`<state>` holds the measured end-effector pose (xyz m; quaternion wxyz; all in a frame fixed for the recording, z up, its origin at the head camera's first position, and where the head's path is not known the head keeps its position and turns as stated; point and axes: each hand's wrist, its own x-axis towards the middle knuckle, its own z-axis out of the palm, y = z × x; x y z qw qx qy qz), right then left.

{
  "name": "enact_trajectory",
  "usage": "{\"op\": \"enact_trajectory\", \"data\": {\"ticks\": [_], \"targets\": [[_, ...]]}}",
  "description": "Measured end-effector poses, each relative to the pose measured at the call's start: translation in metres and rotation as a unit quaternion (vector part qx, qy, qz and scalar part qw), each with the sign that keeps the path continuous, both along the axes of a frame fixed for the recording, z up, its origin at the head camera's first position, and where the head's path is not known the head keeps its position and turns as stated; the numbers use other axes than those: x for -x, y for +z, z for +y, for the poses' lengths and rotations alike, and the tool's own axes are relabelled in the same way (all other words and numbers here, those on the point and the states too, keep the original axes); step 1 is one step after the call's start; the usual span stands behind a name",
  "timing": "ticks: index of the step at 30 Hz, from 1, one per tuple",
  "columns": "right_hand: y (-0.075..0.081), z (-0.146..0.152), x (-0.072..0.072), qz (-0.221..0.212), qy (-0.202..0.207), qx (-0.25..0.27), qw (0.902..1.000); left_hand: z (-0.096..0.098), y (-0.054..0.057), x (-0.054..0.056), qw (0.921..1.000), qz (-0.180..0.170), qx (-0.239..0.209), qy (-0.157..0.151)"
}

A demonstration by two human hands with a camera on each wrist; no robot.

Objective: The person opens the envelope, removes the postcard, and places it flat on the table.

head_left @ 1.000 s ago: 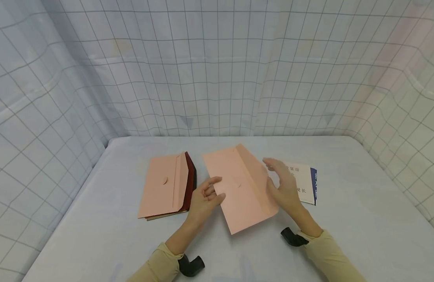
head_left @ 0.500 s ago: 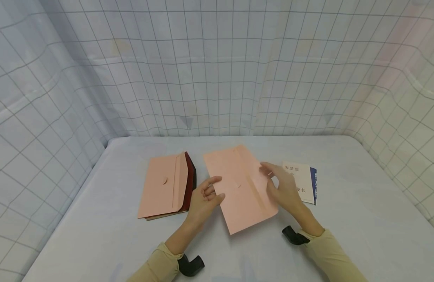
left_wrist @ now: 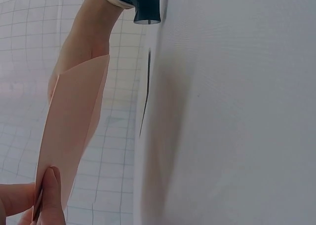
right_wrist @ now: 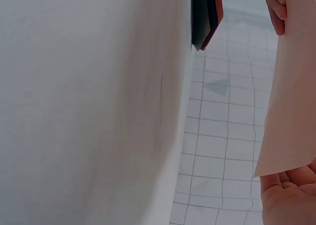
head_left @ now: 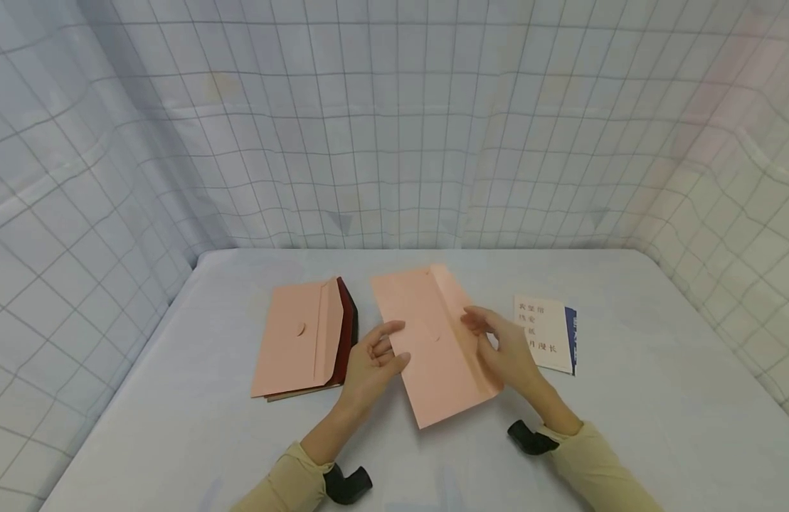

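Observation:
A pink envelope (head_left: 420,341) is held up at a slant over the middle of the table. My left hand (head_left: 373,363) pinches its left edge between thumb and fingers; the left wrist view shows the thumb (left_wrist: 51,190) on its face. Along the envelope's right side runs a flap (head_left: 454,299), folded partly inward. My right hand (head_left: 506,352) touches this flap with bent fingers, thumb apart from the fingertips. In the right wrist view, the envelope's corner hides part of the right hand (right_wrist: 289,200).
On the left lies another pink envelope (head_left: 292,334) with a half-round tab, on top of a dark red item (head_left: 348,334). To the right, a white card with printed characters (head_left: 541,327) overlaps a blue-edged one (head_left: 571,338). A white gridded curtain (head_left: 394,142) surrounds the table.
My right hand has moved left and slightly down, uncovering more of the white card. The flap has tilted and shifted under its fingers. My left hand keeps its pinch on the envelope.

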<state>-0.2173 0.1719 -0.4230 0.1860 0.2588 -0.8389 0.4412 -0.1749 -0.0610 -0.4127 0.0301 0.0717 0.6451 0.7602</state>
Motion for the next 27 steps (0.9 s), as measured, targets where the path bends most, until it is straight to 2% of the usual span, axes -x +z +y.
{"op": "enact_trajectory", "data": {"ticks": [4,10,14,21,27], "targets": [[0.007,-0.003,-0.007,-0.023,0.015,0.021,0.9994,0.001,-0.001,0.0,1.0,0.002,0.001,-0.005],[0.0,-0.001,-0.005,-0.052,0.049,0.063,0.9955,0.001,0.0,-0.002,0.9999,0.008,0.001,-0.011],[-0.001,-0.002,-0.004,-0.096,0.077,0.083,0.9889,0.001,0.0,-0.002,0.9999,0.013,0.003,-0.011],[0.003,-0.003,-0.004,-0.184,0.096,0.108,0.9721,0.001,0.0,-0.003,0.9997,0.019,0.007,-0.01],[0.004,-0.004,-0.007,-0.247,0.118,0.155,0.9493,0.0,-0.002,-0.003,0.9994,0.026,0.013,-0.018]]}}
